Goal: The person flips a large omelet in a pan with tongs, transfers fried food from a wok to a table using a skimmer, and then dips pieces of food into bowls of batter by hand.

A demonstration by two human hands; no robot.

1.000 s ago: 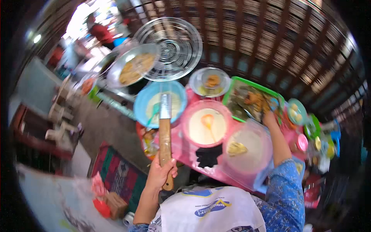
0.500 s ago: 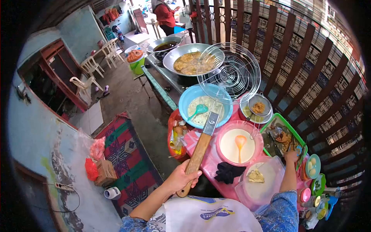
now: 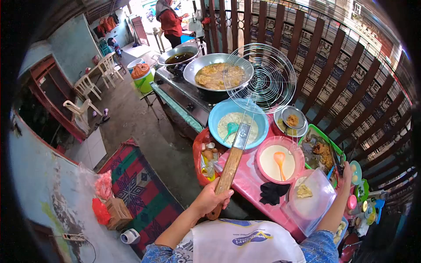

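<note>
My left hand (image 3: 211,202) is closed round the wooden handle of a large wire skimmer (image 3: 229,171). Its round spiral head (image 3: 259,83) is held over the far side of a blue basin (image 3: 212,124) of pale batter with a green ladle (image 3: 231,128). My right hand (image 3: 346,176) is at the right edge of a green tray (image 3: 310,129) holding brown fried bits. Its fingers look closed beside a dark, slim tool that I cannot make out. Just left of that hand stand a pink bowl (image 3: 259,164) of white batter with an orange ladle (image 3: 280,163) and a clear plastic container (image 3: 322,193).
Behind the basin, a wok (image 3: 190,72) of bubbling oil with frying food sits on a stove, with a second wok (image 3: 160,58) beyond. A black cloth (image 3: 274,193) lies on the pink table cover. A slatted fence (image 3: 307,61) borders the right. A person in red (image 3: 170,22) stands behind.
My right hand has moved right, from over the green tray to its outer edge. The view has shifted slightly. My left hand keeps its grip on the skimmer, whose position is nearly the same.
</note>
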